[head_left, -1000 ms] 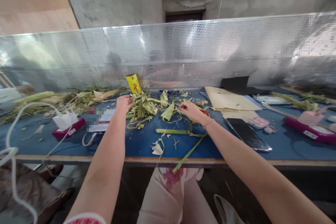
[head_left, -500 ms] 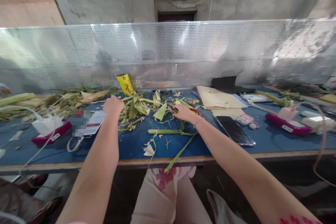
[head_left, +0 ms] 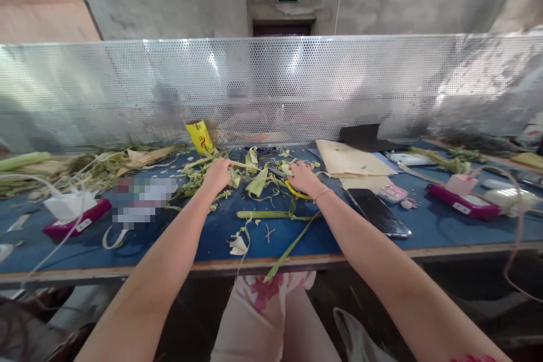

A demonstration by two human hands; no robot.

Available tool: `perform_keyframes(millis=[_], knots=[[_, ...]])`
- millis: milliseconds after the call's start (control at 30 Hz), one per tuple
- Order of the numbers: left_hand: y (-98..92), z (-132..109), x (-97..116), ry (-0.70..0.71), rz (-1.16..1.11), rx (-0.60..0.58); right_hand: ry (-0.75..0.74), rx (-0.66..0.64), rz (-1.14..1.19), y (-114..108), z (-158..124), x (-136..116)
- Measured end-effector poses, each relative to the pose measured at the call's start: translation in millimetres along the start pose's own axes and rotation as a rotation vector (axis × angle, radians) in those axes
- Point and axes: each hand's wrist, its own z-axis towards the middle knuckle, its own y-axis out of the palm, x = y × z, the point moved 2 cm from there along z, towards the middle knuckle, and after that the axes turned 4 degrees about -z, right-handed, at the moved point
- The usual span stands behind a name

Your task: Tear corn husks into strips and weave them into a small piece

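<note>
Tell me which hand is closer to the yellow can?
Left. The left hand sits on leaf scraps just in front and right of the yellow can; the right hand is farther right, past those scraps.

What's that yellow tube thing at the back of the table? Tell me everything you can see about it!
The yellow tube is small and round, bright yellow with red marks on its side and a brownish top. The writing is too small to read. It stands tilted, top leaning left, at the back of the blue table, close to the shiny screen full of holes. Green leaf scraps lie at its foot. The left hand is near but not touching it.
</note>
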Motion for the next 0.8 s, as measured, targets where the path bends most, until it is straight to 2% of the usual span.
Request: perform_keyframes(millis=[100,200,267,500,800], knots=[[-6.6,4.3,-17.4,-0.141,-0.105,0.109,0.140,-0.075,-0.093,-1.8,-0.3,6.6],[-8.7,6.3,-26.8,-0.267,-0.225,0.177,0.154,-0.137,-0.090,-3.4,-0.9,8.5],[-6.4,6.1,-29.1,-0.302,-0.254,0.191,0.144,-0.162,-0.069,-3.1,-1.2,10.1],[4.0,2.3,-23.8,-0.282,-0.031,0.014,0.174,-0.133,-0.083,1.2,1.3,13.8],[4.2,-4.1,-2.2,-0.230,0.044,-0.100,0.092,-0.114,-0.152,1.6,1.3,3.3]])
